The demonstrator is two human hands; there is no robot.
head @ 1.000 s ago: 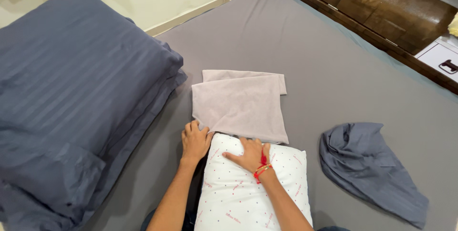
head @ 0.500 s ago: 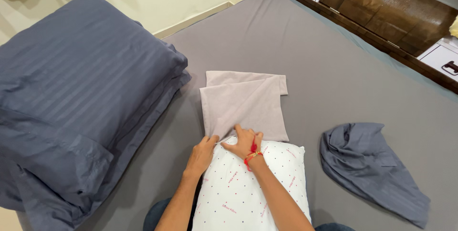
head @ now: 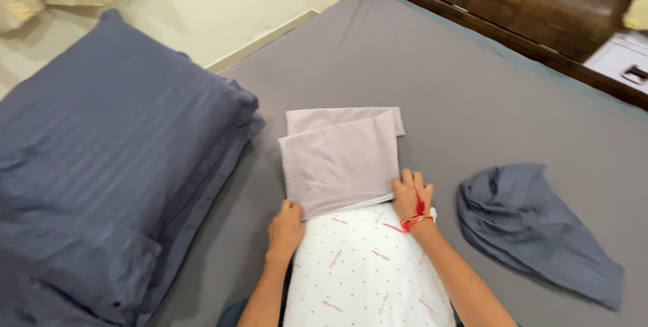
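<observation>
white pillow (head: 368, 273): top inside cover, bottom cut off | frame slightly blurred

The grey sheet (head: 432, 64) lies bare across the upper middle of the frame, giving open passage there. A stack of blue pillows (head: 101, 172) blocks the left side. A crumpled blue cover (head: 533, 226) sits at lower right, with a narrow bare strip between it and the white pillow (head: 364, 266).
</observation>
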